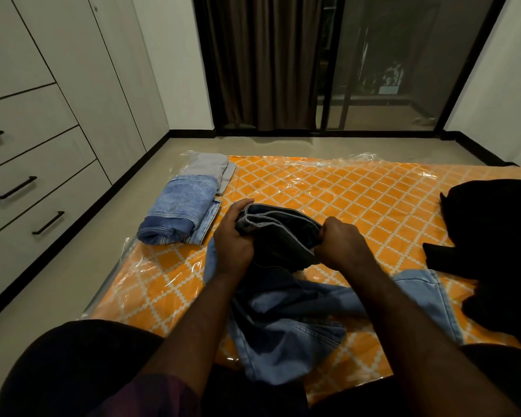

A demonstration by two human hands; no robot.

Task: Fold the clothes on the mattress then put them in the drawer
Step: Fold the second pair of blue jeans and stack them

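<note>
An orange patterned mattress (358, 200) wrapped in clear plastic lies on the floor. My left hand (233, 236) grips the left end of dark jeans (283, 236) at the waistband, and my right hand (342, 245) grips the right end. The dark jeans are bunched between both hands above the mattress. Light blue jeans (286, 335) lie unfolded under my forearms. Folded blue jeans (181, 215) and a folded grey garment (208, 168) sit at the mattress's far left corner. Black clothes (494, 254) are piled at the right.
A white wardrobe with drawers (33, 188) and black handles stands along the left wall, all shut. Bare floor runs between it and the mattress. A dark curtain (262, 61) and a glass sliding door (403, 61) are at the back.
</note>
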